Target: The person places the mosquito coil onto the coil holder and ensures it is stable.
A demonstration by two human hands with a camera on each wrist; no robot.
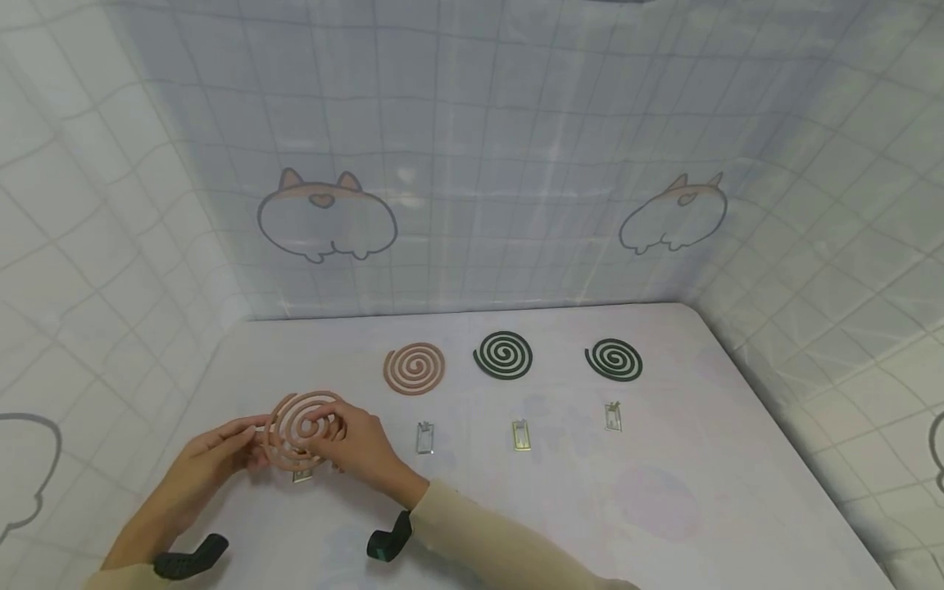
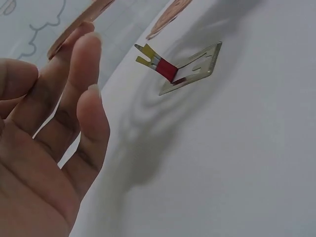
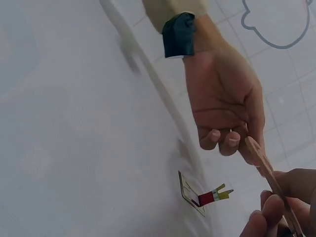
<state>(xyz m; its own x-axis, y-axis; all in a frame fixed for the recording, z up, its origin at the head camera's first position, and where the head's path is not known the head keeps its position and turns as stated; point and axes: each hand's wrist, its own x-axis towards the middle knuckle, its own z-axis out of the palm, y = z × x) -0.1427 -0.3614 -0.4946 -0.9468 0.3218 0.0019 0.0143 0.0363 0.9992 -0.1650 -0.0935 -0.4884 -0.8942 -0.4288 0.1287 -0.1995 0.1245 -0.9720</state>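
Observation:
A brown spiral coil (image 1: 283,459) is held tilted above the table at the left. My left hand (image 1: 214,459) grips its left edge, while my right hand (image 1: 361,447) pinches it near the centre. Under the coil, a small metal stand (image 1: 302,475) is partly hidden. The left wrist view shows this stand (image 2: 165,69) lying flat with a red and yellow forked tab bent upward, apart from my left hand (image 2: 54,113) and the coil (image 2: 74,29). In the right wrist view, the coil (image 3: 269,173) spans between my left hand (image 3: 222,94) and right hand (image 3: 291,202).
Another brown coil (image 1: 414,369) lies behind to the right, followed by two dark green coils (image 1: 503,355) (image 1: 614,360). In front of these lie separate metal stands (image 1: 424,438) (image 1: 521,436) (image 1: 613,416). Patterned curtains (image 1: 472,164) enclose the white table (image 1: 590,508) at the back and sides.

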